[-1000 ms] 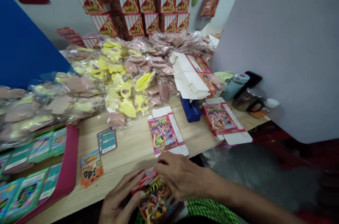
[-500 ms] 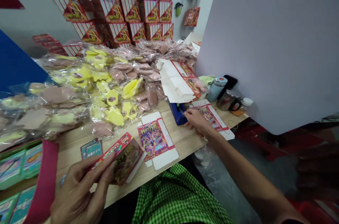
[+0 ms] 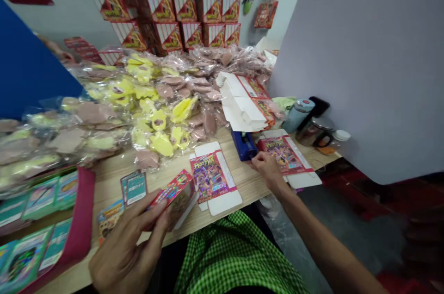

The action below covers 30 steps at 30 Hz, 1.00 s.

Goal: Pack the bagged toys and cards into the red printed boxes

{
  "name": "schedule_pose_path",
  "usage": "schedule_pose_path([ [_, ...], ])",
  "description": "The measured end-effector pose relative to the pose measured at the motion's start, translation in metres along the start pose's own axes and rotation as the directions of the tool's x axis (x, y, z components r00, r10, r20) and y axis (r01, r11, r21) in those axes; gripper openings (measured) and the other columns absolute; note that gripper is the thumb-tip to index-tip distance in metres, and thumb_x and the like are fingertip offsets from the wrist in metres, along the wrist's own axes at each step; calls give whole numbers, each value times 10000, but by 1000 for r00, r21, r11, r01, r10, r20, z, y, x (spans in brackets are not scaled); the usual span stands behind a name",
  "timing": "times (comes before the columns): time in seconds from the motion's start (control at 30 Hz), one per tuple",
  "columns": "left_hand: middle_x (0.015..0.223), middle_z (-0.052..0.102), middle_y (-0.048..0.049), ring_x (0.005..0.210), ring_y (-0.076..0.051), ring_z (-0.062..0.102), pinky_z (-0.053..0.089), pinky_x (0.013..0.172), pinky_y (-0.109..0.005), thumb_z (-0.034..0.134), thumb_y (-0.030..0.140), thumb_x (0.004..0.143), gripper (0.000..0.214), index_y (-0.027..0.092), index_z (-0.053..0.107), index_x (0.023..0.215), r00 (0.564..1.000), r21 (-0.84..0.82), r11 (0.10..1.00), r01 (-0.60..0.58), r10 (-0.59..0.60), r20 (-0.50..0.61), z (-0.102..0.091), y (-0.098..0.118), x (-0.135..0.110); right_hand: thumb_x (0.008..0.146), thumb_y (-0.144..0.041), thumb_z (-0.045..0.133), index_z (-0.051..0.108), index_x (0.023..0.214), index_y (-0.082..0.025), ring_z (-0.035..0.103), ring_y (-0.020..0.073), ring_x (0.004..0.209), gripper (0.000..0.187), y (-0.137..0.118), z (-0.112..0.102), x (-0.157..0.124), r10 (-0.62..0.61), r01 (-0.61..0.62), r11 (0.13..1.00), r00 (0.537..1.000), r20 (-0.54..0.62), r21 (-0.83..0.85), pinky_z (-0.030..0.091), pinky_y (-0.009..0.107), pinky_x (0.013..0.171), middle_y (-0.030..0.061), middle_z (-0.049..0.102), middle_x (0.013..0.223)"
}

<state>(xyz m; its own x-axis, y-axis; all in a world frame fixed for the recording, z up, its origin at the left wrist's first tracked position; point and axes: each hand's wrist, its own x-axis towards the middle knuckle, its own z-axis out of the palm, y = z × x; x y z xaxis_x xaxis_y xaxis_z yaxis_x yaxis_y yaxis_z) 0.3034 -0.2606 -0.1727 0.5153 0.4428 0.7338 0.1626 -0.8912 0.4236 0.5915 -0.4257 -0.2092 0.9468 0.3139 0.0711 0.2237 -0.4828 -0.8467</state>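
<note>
L hand (image 3: 125,257) is at the lower left, over the table edge, and it holds a folded red carton (image 3: 175,199) w/ thumb and fingers closed around the lower part. The grip is narrow and firm, and the carton's top end sticks out above the fingers, tilted. One white flap of it stands open on the side toward the R hand.

R hand (image 3: 267,169) holds nothing, the fingers are a little curled. Its fingertips are on the left part of a flat printed carton blank (image 3: 282,155), just beside a blue desk tool (image 3: 243,145); I cannot tell what exact tool it is.

Btw the two hands is a 2nd flat blank (image 3: 211,176) lying on the wooden table (image 3: 243,187), not touched by either hand. Behind it is a stack of white folded blanks (image 3: 246,104). Farther back are many plastic bags w/ yellow and pink pieces (image 3: 156,109). On the left are small cards (image 3: 135,187) and a pink-edged tray of green packs (image 3: 81,210). On the right are a bottle (image 3: 296,115) and a steel mug (image 3: 312,132). Red boxes (image 3: 187,7) are stacked high at the back.
</note>
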Motion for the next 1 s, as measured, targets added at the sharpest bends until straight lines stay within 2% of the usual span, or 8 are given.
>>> schedule_pose_path([
  [0.13, 1159, 749, -67, 956, -159, 743, 601, 843, -247, 721, 64, 875, 224, 178, 719, 1067, 992, 31, 992, -122, 122, -29, -1, 1, 1, 796, -187, 579, 542, 656, -209, 564, 198, 775, 146, -30, -7, -32, -196, 196, 981, 980, 37, 13, 442, 316, 740, 42, 598, 752],
  [0.23, 1153, 753, -77, 983, -154, 744, 594, 895, -244, 717, 36, 872, 220, 161, 716, 1052, 989, 20, 989, -148, 148, -2, -3, 5, 2, 935, -246, 559, 626, 791, -203, 547, 138, 609, 165, -61, -5, -69, -454, 386, 884, 842, 292, 264, 418, 262, 589, -8, 599, 676],
  [0.33, 1165, 752, -96, 1015, -157, 740, 587, 924, -247, 720, 30, 870, 232, 149, 713, 1069, 985, 37, 984, -174, 174, 23, -5, 7, 2, 985, -243, 540, 693, 976, -197, 562, 112, 562, 160, -89, 9, -101, -529, 220, 802, 694, 488, 556, 454, 233, 536, -23, 622, 668],
  [0.43, 1162, 748, -117, 1042, -165, 733, 588, 919, -247, 712, 27, 873, 231, 137, 703, 1076, 984, 20, 985, -174, 173, 31, -5, 8, 1, 966, -221, 542, 507, 1469, -183, 570, 107, 520, 506, -109, 29, -115, -506, -28, 756, 608, 611, 654, 487, 236, 522, -44, 646, 655],
  [0.53, 1115, 753, -120, 1038, -166, 733, 591, 905, -239, 727, 18, 856, 246, 121, 665, 1071, 986, -12, 986, -166, 166, -4, -3, 8, -1, 934, -264, 567, 307, 1596, -116, 578, 114, 506, 727, -117, 46, -117, -449, -136, 751, 612, 651, 646, 511, 253, 526, -47, 644, 626],
  [0.67, 1121, 730, -117, 1056, -171, 713, 590, 937, -269, 715, 5, 856, 381, 111, 626, 1212, 985, -36, 985, -170, 170, -14, -2, 5, -3, 899, -308, 571, 321, 1569, -59, 571, 121, 471, 756, -117, 59, -117, -375, -155, 791, 641, 669, 592, 512, 269, 515, -45, 639, 587],
  [0.87, 1186, 661, -104, 1078, -176, 669, 598, 911, -283, 648, 33, 909, 399, 182, 655, 1279, 987, -36, 990, -140, 142, 78, -3, -2, -4, 845, -236, 562, 321, 1548, -93, 619, 135, 580, 757, -110, 68, -118, -418, -81, 778, 673, 610, 623, 501, 268, 570, -45, 640, 638],
  [1.0, 1179, 651, -101, 1066, -175, 664, 595, 903, -280, 613, 21, 917, 403, 184, 649, 1284, 982, -42, 987, -156, 160, 103, -4, -4, -5, 809, -223, 555, 238, 1583, -89, 613, 141, 548, 847, -107, 74, -116, -395, -130, 790, 640, 659, 600, 499, 276, 571, -73, 614, 591],
])
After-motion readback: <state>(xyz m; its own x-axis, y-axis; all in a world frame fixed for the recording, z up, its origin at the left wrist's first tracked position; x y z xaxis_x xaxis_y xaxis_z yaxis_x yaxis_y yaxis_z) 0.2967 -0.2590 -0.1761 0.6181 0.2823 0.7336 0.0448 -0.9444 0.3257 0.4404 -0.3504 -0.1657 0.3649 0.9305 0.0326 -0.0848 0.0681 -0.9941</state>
